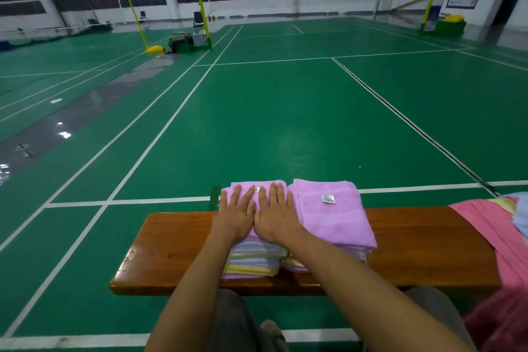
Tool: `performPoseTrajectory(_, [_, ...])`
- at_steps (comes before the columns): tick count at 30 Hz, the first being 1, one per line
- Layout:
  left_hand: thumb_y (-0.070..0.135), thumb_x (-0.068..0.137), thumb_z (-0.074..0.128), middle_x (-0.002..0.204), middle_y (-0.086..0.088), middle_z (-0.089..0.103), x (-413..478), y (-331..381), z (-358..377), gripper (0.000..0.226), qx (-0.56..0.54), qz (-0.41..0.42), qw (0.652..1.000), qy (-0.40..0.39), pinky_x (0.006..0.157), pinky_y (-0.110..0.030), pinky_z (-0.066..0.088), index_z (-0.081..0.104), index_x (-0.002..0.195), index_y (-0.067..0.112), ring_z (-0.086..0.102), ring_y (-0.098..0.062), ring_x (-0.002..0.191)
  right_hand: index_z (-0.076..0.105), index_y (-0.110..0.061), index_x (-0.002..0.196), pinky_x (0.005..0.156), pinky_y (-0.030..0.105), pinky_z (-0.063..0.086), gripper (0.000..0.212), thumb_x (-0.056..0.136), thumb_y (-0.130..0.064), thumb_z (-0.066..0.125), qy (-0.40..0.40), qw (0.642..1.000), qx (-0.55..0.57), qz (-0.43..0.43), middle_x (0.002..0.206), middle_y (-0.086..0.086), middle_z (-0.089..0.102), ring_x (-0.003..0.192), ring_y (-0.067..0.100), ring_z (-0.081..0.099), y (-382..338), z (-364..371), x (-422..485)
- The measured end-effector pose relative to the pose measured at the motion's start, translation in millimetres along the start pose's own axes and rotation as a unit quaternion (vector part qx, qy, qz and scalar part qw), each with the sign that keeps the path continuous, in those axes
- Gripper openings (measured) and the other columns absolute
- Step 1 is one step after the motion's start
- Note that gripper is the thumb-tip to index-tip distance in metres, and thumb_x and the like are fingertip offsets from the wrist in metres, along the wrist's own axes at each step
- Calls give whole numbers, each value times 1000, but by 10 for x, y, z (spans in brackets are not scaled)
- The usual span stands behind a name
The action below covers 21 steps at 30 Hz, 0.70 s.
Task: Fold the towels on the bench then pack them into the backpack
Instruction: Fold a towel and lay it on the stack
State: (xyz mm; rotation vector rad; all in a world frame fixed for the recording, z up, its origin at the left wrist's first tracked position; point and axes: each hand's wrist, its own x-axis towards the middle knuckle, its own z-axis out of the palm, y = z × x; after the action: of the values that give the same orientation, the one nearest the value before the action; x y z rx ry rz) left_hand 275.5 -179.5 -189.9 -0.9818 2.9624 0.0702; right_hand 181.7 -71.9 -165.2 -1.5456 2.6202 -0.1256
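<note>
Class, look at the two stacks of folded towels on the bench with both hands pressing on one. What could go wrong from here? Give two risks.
1. The left stack reaches the bench's far edge under the flat left hand and right hand; a forward push might tip it off.
2. The unfolded pink towels hang over the bench's right end and may slide to the floor.

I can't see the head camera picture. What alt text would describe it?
A person's left hand and right hand press flat, side by side, on a stack of folded towels on a wooden bench. A second folded stack, purple on top, sits just right; unfolded pink cloth lies at the bench's right end, green court beyond.
</note>
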Motion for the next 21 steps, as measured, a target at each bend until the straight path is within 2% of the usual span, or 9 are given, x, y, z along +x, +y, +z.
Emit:
performPoseTrajectory(2, [68,91,-10,167,7,-13,5,30,-97,70,-54,-62,996,-23,121,-66,0,-7,157,45,-13,-29,155,-9,-12,161,124,52,-11,65,107,-45,9,-5,1000,2,0,165,18,-18,153,36,-18,8,-37,-20])
performPoseTrajectory(4, [60,101,5,169,7,-4,-12,102,-257,57,-33,-83,996,-27,119,-66,-4,3,157,48,-5,-32,155,4,-10,162,124,51,-8,65,106,-39,21,2,1000,22,-9,167,21,-5,155,37,-8,32,-112,-9])
performPoseTrajectory(6, [52,103,19,168,-1,14,8,202,-445,53,13,-78,997,-2,120,-64,-3,25,155,42,4,-34,155,35,-7,151,125,50,4,57,101,-33,37,42,996,77,-20,161,22,25,152,36,15,88,-211,6])
performPoseTrajectory(8, [49,102,30,165,-5,23,71,329,-579,50,22,-76,997,24,121,-61,0,39,149,37,10,-33,154,53,-8,134,121,47,20,44,96,-29,44,89,989,120,-16,142,18,49,139,34,37,190,-320,17])
performPoseTrajectory(10, [47,102,36,162,-7,30,150,464,-678,49,3,-57,998,37,121,-56,9,42,148,33,19,-30,152,57,-7,125,115,45,28,37,93,-25,48,104,984,141,-9,129,16,56,128,34,46,311,-460,22])
performPoseTrajectory(14, [32,100,48,153,-14,43,308,822,-805,58,-86,8,995,58,113,-40,35,33,154,18,41,-30,140,55,-5,129,117,44,24,42,91,-23,55,119,986,116,-6,127,16,57,126,33,48,673,-689,-18])
performPoseTrajectory(17, [25,96,52,155,-11,41,406,1197,-922,67,-122,39,990,63,114,-40,36,26,158,17,40,-28,142,53,-6,133,118,43,22,46,90,-20,57,142,985,97,-19,127,14,58,126,31,50,1019,-806,-80])
performPoseTrajectory(21, [21,96,51,153,-9,44,504,1708,-1001,64,-108,85,988,75,112,-38,36,29,157,17,41,-26,141,54,-7,132,118,43,21,46,88,-20,57,145,988,61,4,132,12,57,129,30,48,1492,-895,-186])
